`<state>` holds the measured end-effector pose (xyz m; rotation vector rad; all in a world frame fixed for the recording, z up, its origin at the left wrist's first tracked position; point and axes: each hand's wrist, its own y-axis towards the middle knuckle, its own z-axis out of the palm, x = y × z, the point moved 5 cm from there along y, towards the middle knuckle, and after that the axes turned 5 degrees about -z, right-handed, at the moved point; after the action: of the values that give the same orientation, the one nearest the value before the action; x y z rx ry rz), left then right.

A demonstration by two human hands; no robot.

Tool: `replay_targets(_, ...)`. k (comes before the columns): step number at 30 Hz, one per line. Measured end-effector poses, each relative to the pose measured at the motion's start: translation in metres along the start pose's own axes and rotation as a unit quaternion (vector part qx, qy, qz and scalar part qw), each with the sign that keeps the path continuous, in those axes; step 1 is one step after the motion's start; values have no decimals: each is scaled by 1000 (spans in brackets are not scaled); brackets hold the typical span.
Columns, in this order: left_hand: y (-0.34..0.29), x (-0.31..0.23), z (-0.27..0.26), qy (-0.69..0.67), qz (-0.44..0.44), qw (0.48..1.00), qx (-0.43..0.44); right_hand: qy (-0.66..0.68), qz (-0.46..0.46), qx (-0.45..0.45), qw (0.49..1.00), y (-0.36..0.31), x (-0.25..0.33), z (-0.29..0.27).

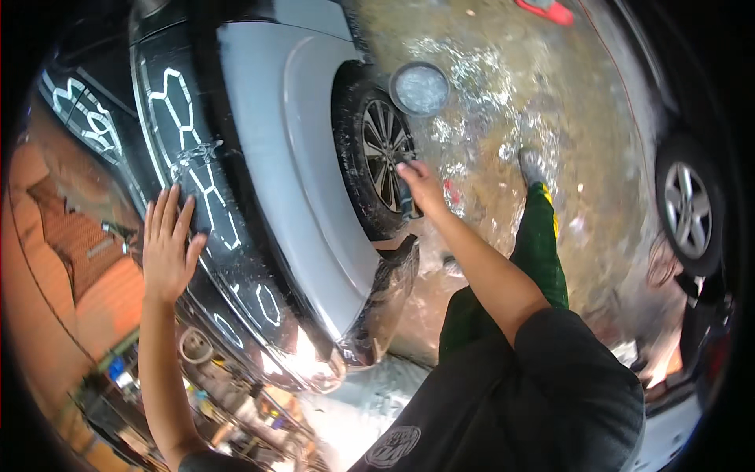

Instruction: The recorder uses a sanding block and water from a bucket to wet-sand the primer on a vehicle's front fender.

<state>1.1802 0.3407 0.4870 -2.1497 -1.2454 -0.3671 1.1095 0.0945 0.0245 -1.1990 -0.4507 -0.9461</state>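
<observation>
My left hand [167, 248] lies flat with its fingers spread on the glossy black hood [224, 200] of a car. Beside the front wheel [384, 149], my right hand [422, 187] is closed on a dark block-like object [406, 197], whose exact kind is hard to make out. Between the two hands curves the car's matte grey fender [303, 157], paler than the black panels around it. Dust or smears mark the hood near my left fingers.
A round dark basin [420, 89] of water stands on the wet, blotchy floor [487, 134] past the wheel. A red object [546, 11] lies farther off. Another car's wheel [686, 204] is at the right. Cluttered parts [228, 401] fill the lower left.
</observation>
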Motion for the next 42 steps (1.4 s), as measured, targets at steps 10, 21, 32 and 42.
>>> replay_targets(10, -16, 16, 24, -109, -13, 990, -89, 19, -271, 42, 961, -135, -25, 105)
replay_targets(21, -12, 17, 28, -172, -31, 980, -100, -29, -376, 101, 921, -95, 3, 122)
replay_targets(32, -14, 19, 27, -152, -20, 983, -98, -32, -358, 101, 928, -72, 19, 132)
replay_targets(42, -10, 13, 28, -170, -23, 980, -99, -58, -379, 47, 922, 44, 76, 157)
